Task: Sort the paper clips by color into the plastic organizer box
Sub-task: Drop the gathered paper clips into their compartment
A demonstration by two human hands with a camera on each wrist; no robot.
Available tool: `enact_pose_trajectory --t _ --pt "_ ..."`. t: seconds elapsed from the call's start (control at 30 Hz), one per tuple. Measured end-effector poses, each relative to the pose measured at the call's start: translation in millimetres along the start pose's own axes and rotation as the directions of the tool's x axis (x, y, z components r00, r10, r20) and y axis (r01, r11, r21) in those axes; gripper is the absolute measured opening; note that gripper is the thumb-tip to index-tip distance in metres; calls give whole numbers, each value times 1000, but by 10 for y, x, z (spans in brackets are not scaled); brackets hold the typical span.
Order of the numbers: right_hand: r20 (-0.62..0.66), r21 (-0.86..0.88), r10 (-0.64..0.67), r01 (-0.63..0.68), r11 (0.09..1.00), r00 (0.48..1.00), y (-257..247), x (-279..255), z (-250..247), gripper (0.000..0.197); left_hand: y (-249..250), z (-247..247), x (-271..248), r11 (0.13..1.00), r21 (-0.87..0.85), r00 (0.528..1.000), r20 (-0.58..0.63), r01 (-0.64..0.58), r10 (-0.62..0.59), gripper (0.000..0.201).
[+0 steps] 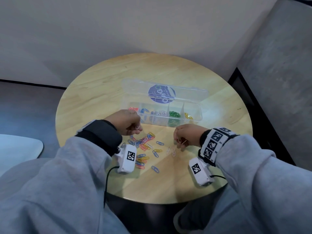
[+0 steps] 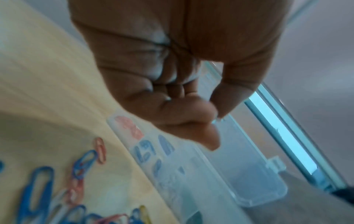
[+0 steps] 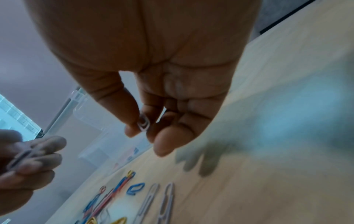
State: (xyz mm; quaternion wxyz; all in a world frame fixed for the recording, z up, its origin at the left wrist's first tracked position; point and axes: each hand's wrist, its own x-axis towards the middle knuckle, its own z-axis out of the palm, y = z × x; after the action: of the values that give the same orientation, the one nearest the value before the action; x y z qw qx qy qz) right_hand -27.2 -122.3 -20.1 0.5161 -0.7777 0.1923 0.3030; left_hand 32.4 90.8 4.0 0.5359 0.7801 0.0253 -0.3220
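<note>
Still at the pile: both of my hands hovered above the bench (image 1: 101,85), each with a clip in it, the box just beyond them.
Left hand (image 1: 125,121): fingers curled, thumb and forefinger pinched on a pale clip (image 1: 137,127), beside the box's near left corner.
Right hand (image 1: 186,136): fingers (image 3: 164,145) partly curled, thumb and forefinger pinched on another pale clip (image 3: 143,122), above two white clips (image 1: 171,151) lying on the wood.
Box (image 1: 197,115): clear, lid folded back, red, blue, white, green and yellow clips already in their own compartments, left to right.
Loose pile (image 1: 145,144): mixed blue, pink, yellow and white clips on the bench between my hands, several overlapping and maybe hooked together.
Risk, wrong slot: my left hand hung nearest the red and blue end, so I judged a hasty release could drop a pale clip among the wrong colour.
Risk, dividers: the partitions looked low, and a clip let go from height could bounce across one.
Risk, slip: such a shallow pinch on thin wire might let a clip twist free and fall to the floor.
Risk, tangle: a lift from the pile could drag a linked neighbour along.
</note>
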Motion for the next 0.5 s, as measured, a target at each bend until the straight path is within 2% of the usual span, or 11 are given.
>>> enact_pose_trajectory --t 0.07,0.13,0.2,0.23,0.27,0.33,0.43,0.5 --pt "22 100 -1 -2 995 1000 34 -30 8 26 5 -21 -48 987 -157 1000 2 22 -22 25" --pt "38 110 -26 21 994 999 72 -39 18 28 -17 -44 -76 956 -289 999 24 48 -43 25" --pt "40 -43 -82 83 996 996 100 -48 34 26 -40 -48 -91 932 -356 997 39 71 -61 25" --pt "30 -199 -116 120 973 993 105 -56 39 24 -55 -39 -91 928 -365 997 41 79 -69 24" --pt "19 -388 -152 147 910 988 109 -64 47 21 -64 -28 -95 927 -364 996 45 88 -77 24" --pt "28 -682 -184 153 715 983 109 -78 90 27 -78 6 -102 935 -339 994 54 110 -97 23" --pt "95 -843 -158 163 513 983 80 -94 165 38 -98 55 -84 950 -282 990 60 137 -125 19" --pt "134 -877 -171 197 438 976 59 -84 182 38 -95 96 -75 967 -213 990 57 140 -131 20"
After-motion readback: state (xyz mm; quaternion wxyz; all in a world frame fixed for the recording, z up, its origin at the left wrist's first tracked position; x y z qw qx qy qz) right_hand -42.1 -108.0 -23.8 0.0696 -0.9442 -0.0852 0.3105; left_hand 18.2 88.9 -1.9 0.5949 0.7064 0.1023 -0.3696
